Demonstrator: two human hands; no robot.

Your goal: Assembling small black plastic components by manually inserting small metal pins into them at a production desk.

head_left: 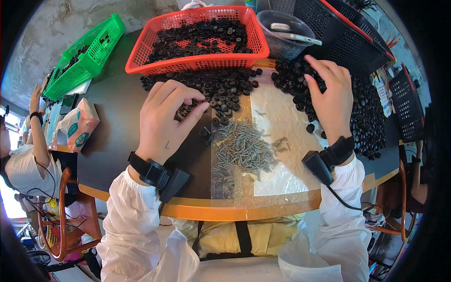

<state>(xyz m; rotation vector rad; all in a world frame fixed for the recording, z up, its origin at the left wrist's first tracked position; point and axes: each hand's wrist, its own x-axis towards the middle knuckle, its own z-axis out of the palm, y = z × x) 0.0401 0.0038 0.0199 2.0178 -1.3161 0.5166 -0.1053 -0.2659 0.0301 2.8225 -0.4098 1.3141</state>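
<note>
My left hand rests on the dark table with its fingertips curled onto the edge of a heap of small black round washers, pinching at one or two of them. My right hand lies palm down, fingers spread, on a second heap of black washers at the right. Between the hands a pile of small grey screws lies on a clear plastic sheet. Both wrists wear black bands with small devices.
A red basket full of black washers stands behind the heaps. A green basket is at far left, black crates and a clear bowl at the right. A tissue pack lies left. Another person sits at far left.
</note>
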